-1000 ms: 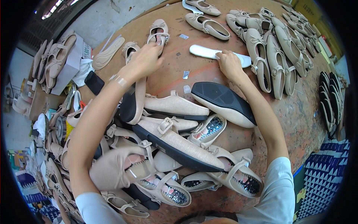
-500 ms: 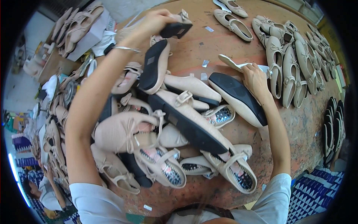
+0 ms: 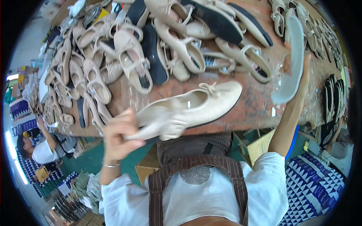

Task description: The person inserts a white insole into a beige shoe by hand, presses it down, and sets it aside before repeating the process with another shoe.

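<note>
While held above the near edge of the worn brown wooden workbench (image 3: 252, 109), the beige textured flat shoe with a small bow (image 3: 188, 111) sits heel-first in my left hand (image 3: 120, 137), fingers clamped on its heel. At two o'clock, my right hand (image 3: 299, 71) grips a pale translucent insole (image 3: 291, 62). At eleven o'clock: heaped beige strap shoes (image 3: 113, 56).

One beige bow shoe (image 3: 196, 107) sits at six o'clock, one pale insole (image 3: 291, 64) at three. Two hands show, and the heaped shoes (image 3: 124, 56) from nine to twelve are too many to count.
</note>
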`<action>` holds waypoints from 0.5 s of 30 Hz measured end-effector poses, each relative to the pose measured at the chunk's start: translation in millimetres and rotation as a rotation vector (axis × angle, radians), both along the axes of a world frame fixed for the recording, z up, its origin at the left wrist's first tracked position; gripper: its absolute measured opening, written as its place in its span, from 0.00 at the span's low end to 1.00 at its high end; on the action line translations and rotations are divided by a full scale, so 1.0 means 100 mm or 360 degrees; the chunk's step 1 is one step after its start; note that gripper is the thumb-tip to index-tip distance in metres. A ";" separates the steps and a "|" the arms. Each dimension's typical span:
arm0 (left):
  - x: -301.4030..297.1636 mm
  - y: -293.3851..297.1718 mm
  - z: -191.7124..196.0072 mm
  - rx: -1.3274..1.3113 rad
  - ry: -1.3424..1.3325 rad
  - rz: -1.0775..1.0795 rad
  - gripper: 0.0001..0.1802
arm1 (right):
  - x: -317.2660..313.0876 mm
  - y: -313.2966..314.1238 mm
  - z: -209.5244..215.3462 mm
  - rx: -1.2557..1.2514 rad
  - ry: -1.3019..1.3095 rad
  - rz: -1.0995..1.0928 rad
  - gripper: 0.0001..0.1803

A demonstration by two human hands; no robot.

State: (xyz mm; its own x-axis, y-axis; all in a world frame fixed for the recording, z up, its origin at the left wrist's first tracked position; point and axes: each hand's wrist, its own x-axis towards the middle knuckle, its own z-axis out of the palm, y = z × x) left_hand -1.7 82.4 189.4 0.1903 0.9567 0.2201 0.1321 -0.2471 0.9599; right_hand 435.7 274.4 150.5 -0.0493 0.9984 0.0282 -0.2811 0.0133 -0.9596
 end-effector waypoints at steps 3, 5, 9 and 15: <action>0.20 -0.38 -0.59 0.0189 0.0975 -0.0105 0.09 | -0.30 -0.83 -0.33 -0.0285 -0.0206 0.0089 0.34; 0.09 -0.59 -1.06 0.0444 0.1433 -0.0161 0.09 | -0.37 -1.26 -0.50 -0.0332 -0.0454 0.0192 0.30; 0.00 -0.90 -1.43 0.0429 0.1411 0.0512 0.12 | -0.60 -1.86 -0.67 -0.0237 -0.1081 0.0268 0.22; 0.26 -1.10 -1.78 -0.0537 0.0719 0.1128 0.28 | -1.18 -2.07 -0.61 0.0993 -0.2048 0.0594 0.21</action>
State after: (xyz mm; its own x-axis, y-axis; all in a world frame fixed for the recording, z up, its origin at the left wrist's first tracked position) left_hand 24.3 -27.8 11.8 -0.4678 0.8826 -0.0459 0.5279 0.3207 0.7864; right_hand 317.6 67.0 89.7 -0.6184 0.7656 0.1776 0.6596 0.6284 -0.4125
